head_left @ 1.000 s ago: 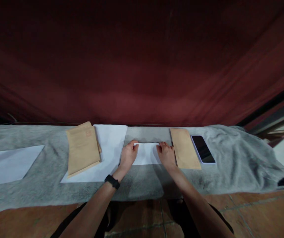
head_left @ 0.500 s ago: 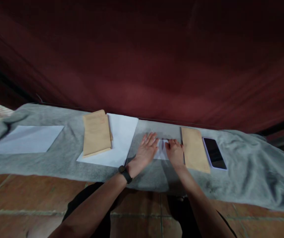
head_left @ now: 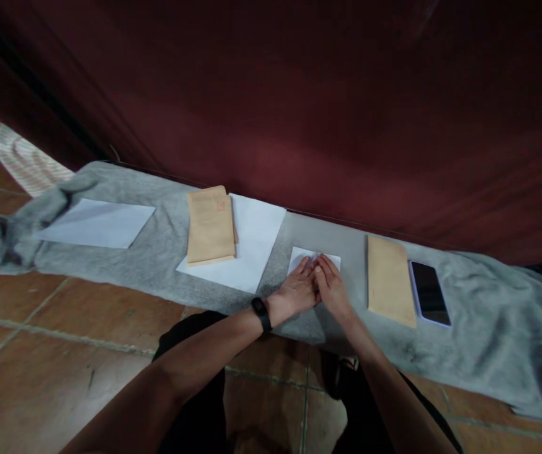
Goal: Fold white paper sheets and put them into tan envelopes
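Observation:
A small folded sheet of white paper (head_left: 298, 255) lies on the grey cloth under both hands, and much of it is hidden by them. My left hand (head_left: 298, 289) presses on it with the fingers stretched out, a dark watch on the wrist. My right hand (head_left: 333, 285) also rests flat on the paper, its fingers meeting and partly overlapping those of the left. Neither hand grips anything. To the right of my hands is a brown envelope (head_left: 391, 280), with a phone (head_left: 430, 293) in a pale purple case beside it.
Grey cloth (head_left: 167, 258) covers the narrow bench against a dark red panel (head_left: 271, 113). Left of my hands, several brown envelopes (head_left: 210, 227) are stacked on white sheets (head_left: 259, 236). Another white sheet (head_left: 103, 222) lies further left. Tiled floor (head_left: 110, 321) shows below.
My hands have come together over the folded paper; the right hand has moved from its right edge toward the left hand. The view has tilted and shifted.

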The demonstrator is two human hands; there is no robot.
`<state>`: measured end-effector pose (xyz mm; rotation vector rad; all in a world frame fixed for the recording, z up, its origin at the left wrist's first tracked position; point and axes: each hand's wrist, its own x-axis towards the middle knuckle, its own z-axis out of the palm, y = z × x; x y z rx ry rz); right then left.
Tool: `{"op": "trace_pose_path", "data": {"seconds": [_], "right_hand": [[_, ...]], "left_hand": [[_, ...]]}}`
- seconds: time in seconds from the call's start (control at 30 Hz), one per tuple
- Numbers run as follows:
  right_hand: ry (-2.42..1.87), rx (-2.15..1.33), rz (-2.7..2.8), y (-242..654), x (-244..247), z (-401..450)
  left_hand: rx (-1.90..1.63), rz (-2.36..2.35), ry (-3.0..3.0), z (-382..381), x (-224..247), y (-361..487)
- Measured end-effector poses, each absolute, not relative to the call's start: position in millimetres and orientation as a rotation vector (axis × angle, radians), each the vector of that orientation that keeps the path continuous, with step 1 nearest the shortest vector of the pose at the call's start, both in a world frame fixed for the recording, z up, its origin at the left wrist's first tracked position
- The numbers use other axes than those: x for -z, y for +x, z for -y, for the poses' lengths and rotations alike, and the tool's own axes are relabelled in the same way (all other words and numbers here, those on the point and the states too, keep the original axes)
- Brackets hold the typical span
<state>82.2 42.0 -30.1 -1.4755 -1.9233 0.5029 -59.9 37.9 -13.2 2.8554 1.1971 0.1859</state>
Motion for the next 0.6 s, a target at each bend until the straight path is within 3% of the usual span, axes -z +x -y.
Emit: {"op": "trace_pose_path", "data": {"seconds": [0.6], "right_hand": [[-1.689,-0.160,2.153,86.2,45.7,-30.7]], "left_hand": [[-0.298,-1.261,2.798,-36.9,24.4,-62.3]]}}
